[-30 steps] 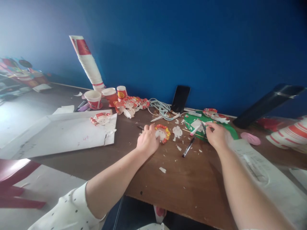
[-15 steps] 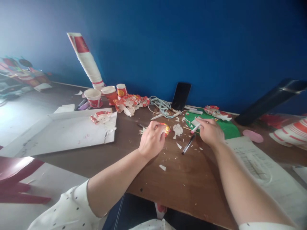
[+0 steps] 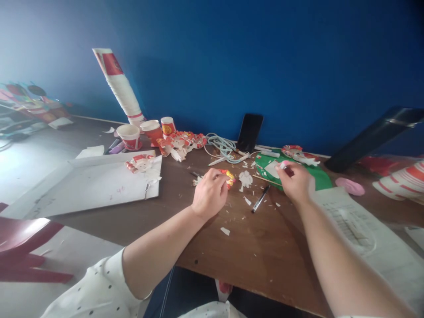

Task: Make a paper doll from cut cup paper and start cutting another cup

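Note:
My left hand (image 3: 211, 194) is closed, pinching a small red-and-yellow paper cutout (image 3: 229, 177) over the table. Part of the cutout is hidden behind the fingers. On the right, my right hand (image 3: 294, 181) is closed round a white marker (image 3: 284, 164) with a pink end, most of it hidden by the hand. Just beside those fingers a white paper square (image 3: 271, 168) lies on a round green sheet (image 3: 319, 179). Between my hands are a white figure-shaped cutout (image 3: 245, 180) and a black-and-clear pen (image 3: 260, 198).
Paper scraps (image 3: 225, 231) litter the brown table. A phone (image 3: 250, 132) leans on the blue wall beside a coiled cable (image 3: 222, 145). Paper cups (image 3: 129, 136) and red-and-white cutouts (image 3: 182, 143) stand back left. White cardboard (image 3: 89, 183) lies left, a dark cylinder (image 3: 372, 139) right.
My right hand has turned, so the marker's pink end, which pointed down and left, is now up by the fingers. More of the paper square shows. My left hand has stayed nearly still.

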The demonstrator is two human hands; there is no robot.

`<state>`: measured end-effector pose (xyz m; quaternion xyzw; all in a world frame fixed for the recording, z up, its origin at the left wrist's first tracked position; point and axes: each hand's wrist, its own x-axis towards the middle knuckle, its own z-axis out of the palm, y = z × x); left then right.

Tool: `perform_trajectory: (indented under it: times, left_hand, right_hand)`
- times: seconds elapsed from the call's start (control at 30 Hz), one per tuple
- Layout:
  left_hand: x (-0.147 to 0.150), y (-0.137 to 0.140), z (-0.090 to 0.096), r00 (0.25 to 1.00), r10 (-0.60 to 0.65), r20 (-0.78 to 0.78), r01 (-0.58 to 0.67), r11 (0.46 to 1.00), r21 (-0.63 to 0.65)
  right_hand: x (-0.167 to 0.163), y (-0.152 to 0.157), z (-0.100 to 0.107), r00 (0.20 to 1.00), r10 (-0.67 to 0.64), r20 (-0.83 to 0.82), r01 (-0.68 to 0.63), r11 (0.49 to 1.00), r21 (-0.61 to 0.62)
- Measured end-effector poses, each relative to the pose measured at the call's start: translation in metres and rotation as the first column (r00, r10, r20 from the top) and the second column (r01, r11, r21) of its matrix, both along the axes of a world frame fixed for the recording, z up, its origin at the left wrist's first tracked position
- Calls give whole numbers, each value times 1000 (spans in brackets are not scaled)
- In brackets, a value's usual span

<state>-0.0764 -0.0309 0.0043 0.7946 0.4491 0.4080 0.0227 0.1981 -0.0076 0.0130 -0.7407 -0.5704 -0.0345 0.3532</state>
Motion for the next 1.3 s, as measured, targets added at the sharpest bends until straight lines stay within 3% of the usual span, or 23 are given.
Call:
perform_trajectory:
  times: [0.07, 0.13, 0.27, 0.43, 0.73, 0.93, 1.13, 1.3]
  left_hand:
    - [1, 0, -1, 1000, -15, 13, 15, 999, 30]
    - [2, -1, -3, 999, -50, 16, 49, 998, 49]
    - [6, -5, -4, 992, -128, -4, 128, 991, 44]
    - [8, -8, -6, 984, -175, -30, 176, 984, 40]
    - [10, -17, -5, 961, -268, -63, 268, 963, -1]
    - [12, -27, 2, 859, -471, -200, 451, 882, -136]
    - [13, -30, 4, 779, -555, -293, 507, 831, -227]
    - [13, -35, 6, 697, -605, -384, 537, 796, -279]
  right_hand:
    - [-10, -1, 0, 977, 55, -206, -45, 998, 55]
    - [-21, -3, -2, 942, 157, -296, -141, 987, 76]
    - [-42, -6, -6, 957, 255, -136, -260, 965, -16]
    - [-56, -5, -7, 960, 263, 98, -238, 948, -213]
    - [-62, -7, -5, 948, 274, 163, -208, 919, -334]
    - [-46, -7, -1, 984, 142, 104, -108, 955, -275]
    - [-31, -6, -3, 937, 183, 299, -47, 911, -410]
    - [-28, -2, -6, 941, 167, 296, -25, 903, -429]
